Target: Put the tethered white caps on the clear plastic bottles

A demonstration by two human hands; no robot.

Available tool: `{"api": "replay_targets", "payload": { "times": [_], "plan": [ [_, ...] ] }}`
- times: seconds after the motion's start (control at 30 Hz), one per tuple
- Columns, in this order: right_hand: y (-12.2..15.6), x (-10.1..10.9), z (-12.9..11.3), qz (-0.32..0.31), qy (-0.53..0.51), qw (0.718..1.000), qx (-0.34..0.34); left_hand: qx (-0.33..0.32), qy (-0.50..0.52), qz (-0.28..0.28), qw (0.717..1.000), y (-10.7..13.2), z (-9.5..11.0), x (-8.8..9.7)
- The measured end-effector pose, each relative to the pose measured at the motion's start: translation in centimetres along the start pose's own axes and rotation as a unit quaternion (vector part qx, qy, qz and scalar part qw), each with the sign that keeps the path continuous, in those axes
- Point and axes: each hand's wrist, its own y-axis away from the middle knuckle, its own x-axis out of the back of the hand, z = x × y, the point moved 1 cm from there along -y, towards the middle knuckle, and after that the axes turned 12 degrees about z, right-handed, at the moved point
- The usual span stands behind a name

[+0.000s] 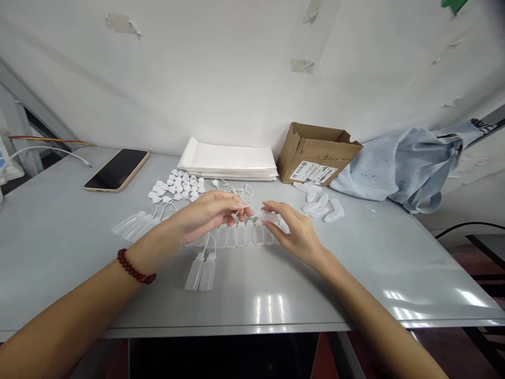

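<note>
My right hand [295, 231] grips a small translucent plastic bottle [266, 215] between thumb and fingers, its neck end pointing left. At that neck my left hand [215, 213] has its fingertips pinched together; a whitish bit shows there, too small to name. Below the hands runs a row of similar bottles [240, 236], partly hidden by my left hand. Two bottles with thin looped straps [205, 273] lie nearer the front edge. More strapped bottles [134, 225] lie left, behind my forearm. White caps [181, 184] are heaped beyond my left hand, with loose straps [245, 192] beside them.
Several loose bottles [321, 205] lie to the right. At the back stand a stack of white envelopes [231, 158] and an open cardboard box [315, 155]. A phone [117, 169] lies back left, a light blue cloth bag [394, 163] back right. The grey table [307, 300] ends close in front.
</note>
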Motion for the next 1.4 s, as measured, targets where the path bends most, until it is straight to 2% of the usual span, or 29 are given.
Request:
{"api": "replay_targets", "payload": {
  "times": [0.5, 0.8, 0.9, 1.0, 1.13, 1.2, 1.23, 1.3, 1.4],
  "plan": [
    [0.2, -0.2, -0.6, -0.002, -0.051, 0.998, -0.037, -0.008, -0.010, -0.011, 1.000, 0.3, 0.1, -0.6],
    [0.0, -0.3, -0.9, -0.009, -0.102, 0.987, -0.122, -0.001, -0.024, -0.013, 1.000, 0.2, -0.2, -0.6],
    [0.1, -0.3, -0.9, -0.009, -0.154, 0.965, -0.211, -0.003, -0.010, -0.007, 1.000, 0.2, -0.2, -0.7],
    [0.0, -0.4, -1.2, -0.009, -0.223, 0.923, -0.314, -0.020, -0.002, -0.001, 1.000, 0.1, 0.0, -0.6],
    [-0.3, -0.3, -1.7, 0.000, -0.285, 0.869, -0.404, -0.088, -0.089, 0.048, 0.991, 0.3, 0.3, -0.7],
    [-0.5, -0.3, -1.9, 0.002, -0.310, 0.846, -0.433, -0.161, -0.180, 0.089, 0.966, 0.5, 0.3, -1.0],
    [-0.5, -0.3, -1.9, 0.003, -0.322, 0.835, -0.445, -0.206, -0.228, 0.107, 0.946, 0.6, 0.1, -1.2],
    [-0.6, -0.3, -1.9, 0.008, -0.334, 0.820, -0.465, -0.315, -0.311, 0.133, 0.887, 0.8, -0.3, -1.8],
    [-0.5, -0.3, -1.8, 0.019, -0.324, 0.812, -0.485, -0.461, -0.399, 0.143, 0.779, 1.2, -1.0, -2.8]
  ]
}}
